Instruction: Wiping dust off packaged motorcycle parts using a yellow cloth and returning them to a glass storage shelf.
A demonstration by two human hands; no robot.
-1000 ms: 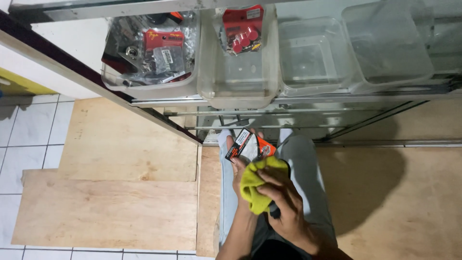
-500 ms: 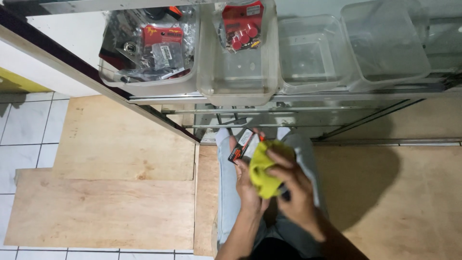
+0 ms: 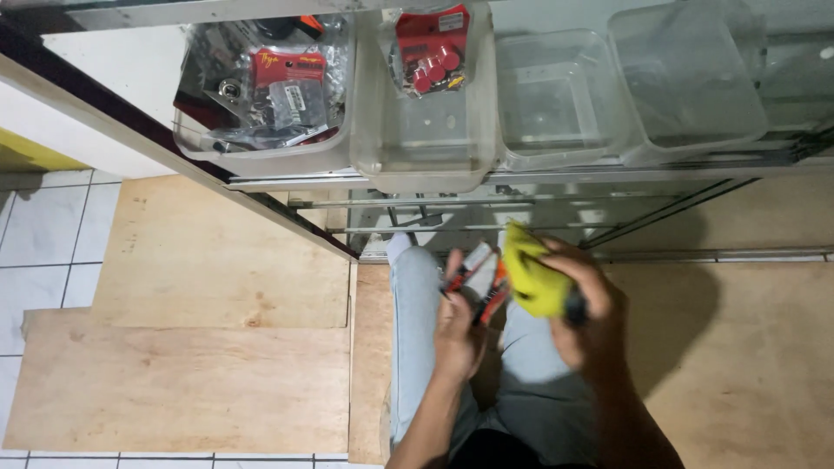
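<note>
holding a small red-and-black packet [image 3: 476, 282] in the left hand [image 3: 456, 334] — right hand [image 3: 586, 317] bunched tight around a yellow cloth [image 3: 532, 278], just beside it, above the jeans-clad lap [image 3: 521, 382].

Packaged parts [image 3: 265, 87] in left bin [image 3: 261, 161]; cloth [image 3: 532, 278] right of tool [image 3: 476, 282].

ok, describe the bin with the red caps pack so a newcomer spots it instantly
Start at the glass shelf across the top of the view, where four clear plastic bins sit in a row. Take the second bin from the left, right above the person's left hand. It alone holds one red-backed pack of round red caps; its left neighbour is crammed with packets, the two bins to its right look empty.
</note>
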